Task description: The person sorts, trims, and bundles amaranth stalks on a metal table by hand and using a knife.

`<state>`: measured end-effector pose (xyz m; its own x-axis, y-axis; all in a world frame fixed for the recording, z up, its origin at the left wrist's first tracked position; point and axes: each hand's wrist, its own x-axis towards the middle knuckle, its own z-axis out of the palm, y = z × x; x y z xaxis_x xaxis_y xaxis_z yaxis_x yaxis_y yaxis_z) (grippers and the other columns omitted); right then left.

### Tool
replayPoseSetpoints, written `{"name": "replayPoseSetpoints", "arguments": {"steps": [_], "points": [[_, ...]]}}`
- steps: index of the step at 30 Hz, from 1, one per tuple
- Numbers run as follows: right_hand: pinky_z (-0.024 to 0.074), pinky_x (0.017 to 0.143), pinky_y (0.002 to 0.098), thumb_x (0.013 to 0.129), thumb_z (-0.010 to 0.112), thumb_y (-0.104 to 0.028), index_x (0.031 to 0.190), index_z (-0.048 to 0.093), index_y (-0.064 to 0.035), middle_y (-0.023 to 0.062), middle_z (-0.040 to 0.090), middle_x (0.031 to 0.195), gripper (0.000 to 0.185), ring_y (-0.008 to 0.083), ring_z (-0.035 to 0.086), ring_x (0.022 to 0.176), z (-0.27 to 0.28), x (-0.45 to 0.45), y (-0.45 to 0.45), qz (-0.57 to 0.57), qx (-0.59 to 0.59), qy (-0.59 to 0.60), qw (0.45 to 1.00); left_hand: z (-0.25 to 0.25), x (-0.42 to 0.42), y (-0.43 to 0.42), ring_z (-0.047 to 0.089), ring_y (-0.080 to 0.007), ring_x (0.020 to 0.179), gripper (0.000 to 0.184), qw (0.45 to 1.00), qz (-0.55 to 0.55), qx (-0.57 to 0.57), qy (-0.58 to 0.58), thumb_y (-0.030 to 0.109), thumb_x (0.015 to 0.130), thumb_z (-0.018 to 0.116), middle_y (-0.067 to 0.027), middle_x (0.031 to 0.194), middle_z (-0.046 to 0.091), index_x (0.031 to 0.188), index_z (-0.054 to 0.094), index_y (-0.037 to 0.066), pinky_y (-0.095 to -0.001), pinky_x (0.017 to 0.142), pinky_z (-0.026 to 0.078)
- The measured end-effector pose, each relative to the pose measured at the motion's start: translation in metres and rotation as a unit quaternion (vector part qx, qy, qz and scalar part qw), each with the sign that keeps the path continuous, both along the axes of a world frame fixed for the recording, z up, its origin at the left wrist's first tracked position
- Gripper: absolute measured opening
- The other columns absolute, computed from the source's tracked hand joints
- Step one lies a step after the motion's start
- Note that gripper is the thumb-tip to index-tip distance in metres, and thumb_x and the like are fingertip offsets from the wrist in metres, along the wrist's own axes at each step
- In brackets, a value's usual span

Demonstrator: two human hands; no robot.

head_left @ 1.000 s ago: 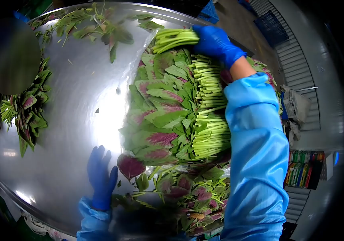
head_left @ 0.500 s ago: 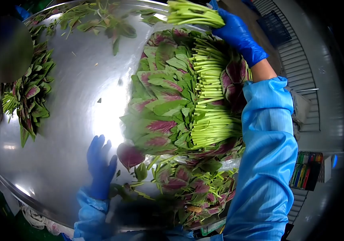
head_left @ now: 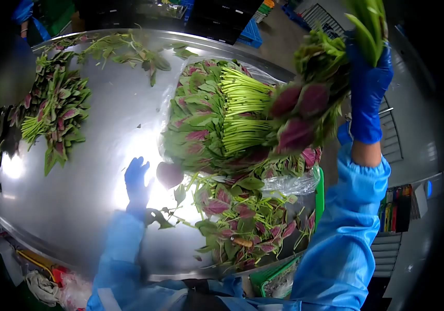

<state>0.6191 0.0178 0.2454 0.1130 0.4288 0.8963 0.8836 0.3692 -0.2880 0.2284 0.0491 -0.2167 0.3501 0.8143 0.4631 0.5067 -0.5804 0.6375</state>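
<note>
My right hand (head_left: 369, 96), in a blue glove, is closed round a bunch of red-and-green amaranth (head_left: 310, 98) at the upper right. Its pale stems point up past my fingers, and its blurred leaves hang out to the left. Below and left of it lies a thick layered pile of amaranth (head_left: 196, 109), stems toward the right, on a clear plastic bag (head_left: 297, 184). My left hand (head_left: 138, 181), also gloved, hovers over the steel table (head_left: 108, 124) with fingers apart and nothing in it. A single purple leaf (head_left: 169, 175) is close to its right.
Loose leaves and stems (head_left: 242, 223) lie at the near side. Another amaranth bunch (head_left: 59, 114) is at the left, and scattered sprigs (head_left: 129, 49) line the far rim. A green crate (head_left: 276, 277) stands at the near edge. Someone's blue-gloved hand (head_left: 23, 11) shows at top left.
My right hand has swung right and turned upright with the bunch, whose leaves now hang over the pile's right side. My left hand stays open in about the same place. The view has shifted.
</note>
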Motion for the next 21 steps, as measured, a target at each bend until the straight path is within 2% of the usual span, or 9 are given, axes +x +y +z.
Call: {"name": "replayPoseSetpoints", "arguments": {"steps": [3,5,8,9,11,15,17,19,21], "points": [[0.0525,0.080,0.0311,0.080,0.073,-0.006,0.120,0.057,-0.0013,0.0103,0.068,0.102,0.043,0.0198,0.066,0.093,-0.003,-0.093,-0.028,-0.100,-0.066,-0.159,0.980,0.005,-0.007,0.006,0.046,-0.0297,0.125,0.055,0.993,-0.017,0.068,0.090,0.014,0.076,0.071,-0.0109,0.134,0.051,0.128,0.054,0.007,-0.0404,0.104,0.037],[0.0523,0.078,0.0324,0.075,0.074,-0.004,0.124,0.054,-0.0024,0.0134,0.069,0.100,0.053,0.0238,0.068,0.091,-0.030,-0.146,-0.039,-0.085,-0.160,-0.099,0.978,-0.014,0.000,0.012,0.045,-0.0262,0.127,0.058,0.925,-0.073,-0.322,-0.187,0.022,0.082,0.071,-0.0113,0.136,0.049,0.133,0.048,0.006,-0.0387,0.106,0.035],[0.0534,0.067,0.0411,0.065,0.077,-0.017,0.125,0.053,-0.0109,0.0197,0.067,0.089,0.065,0.0363,0.067,0.081,-0.077,-0.226,-0.047,-0.080,-0.302,-0.058,0.948,0.113,-0.023,-0.010,0.044,-0.0226,0.128,0.068,0.901,-0.193,-0.309,-0.235,0.033,0.087,0.067,-0.0110,0.139,0.047,0.141,0.037,0.005,-0.0349,0.107,0.034],[0.0530,0.065,0.0423,0.066,0.076,-0.019,0.127,0.052,-0.0120,0.0197,0.067,0.088,0.066,0.0363,0.066,0.079,-0.091,-0.254,-0.049,-0.076,-0.368,-0.036,0.926,0.148,-0.029,-0.020,0.044,-0.0223,0.128,0.072,0.821,-0.237,-0.371,-0.363,0.037,0.087,0.066,-0.0111,0.140,0.045,0.143,0.035,0.005,-0.0341,0.107,0.034],[0.0526,0.064,0.0419,0.069,0.074,-0.021,0.129,0.051,-0.0138,0.0186,0.067,0.087,0.065,0.0357,0.066,0.076,-0.133,-0.302,-0.047,-0.071,-0.458,-0.010,0.886,0.169,-0.052,-0.039,0.042,-0.0223,0.128,0.081,0.767,-0.278,-0.373,-0.441,0.045,0.086,0.065,-0.0107,0.140,0.044,0.145,0.030,0.002,-0.0340,0.107,0.033],[0.0528,0.072,0.0403,0.080,0.064,-0.019,0.138,0.039,-0.0084,0.0216,0.062,0.109,0.064,0.0348,0.066,0.085,-0.243,-0.383,-0.036,-0.008,-0.488,0.070,0.870,0.134,-0.085,-0.045,0.042,-0.0204,0.127,0.078,0.664,-0.213,-0.469,-0.542,0.042,0.087,0.064,-0.0086,0.138,0.044,0.144,0.031,0.000,-0.0337,0.107,0.032],[0.0519,0.077,0.0417,0.081,0.062,-0.018,0.144,0.029,-0.0081,0.0211,0.061,0.112,0.072,0.0366,0.064,0.092,-0.267,-0.410,-0.029,-0.004,-0.541,0.171,0.823,0.150,-0.114,-0.047,0.045,-0.0200,0.124,0.070,0.694,-0.120,-0.501,-0.503,0.038,0.089,0.063,-0.0090,0.135,0.048,0.141,0.036,0.000,-0.0332,0.106,0.034],[0.0461,0.093,0.0425,0.077,0.068,-0.020,0.146,0.019,-0.0040,0.0217,0.052,0.126,0.087,0.0373,0.054,0.113,-0.283,-0.419,-0.026,0.147,-0.498,0.270,0.811,0.116,-0.133,-0.032,0.051,-0.0200,0.118,0.057,0.722,-0.110,-0.470,-0.495,0.031,0.091,0.059,-0.0094,0.131,0.052,0.137,0.042,0.002,-0.0344,0.102,0.039],[0.0410,0.100,0.0374,0.068,0.081,-0.017,0.149,0.015,-0.0041,0.0185,0.041,0.139,0.105,0.0314,0.048,0.122,-0.294,-0.423,-0.035,0.167,-0.427,0.241,0.856,0.121,-0.145,-0.031,0.051,-0.0226,0.119,0.057,0.637,-0.097,-0.540,-0.542,0.031,0.092,0.056,-0.0118,0.133,0.051,0.138,0.041,0.003,-0.0371,0.102,0.040]]}}
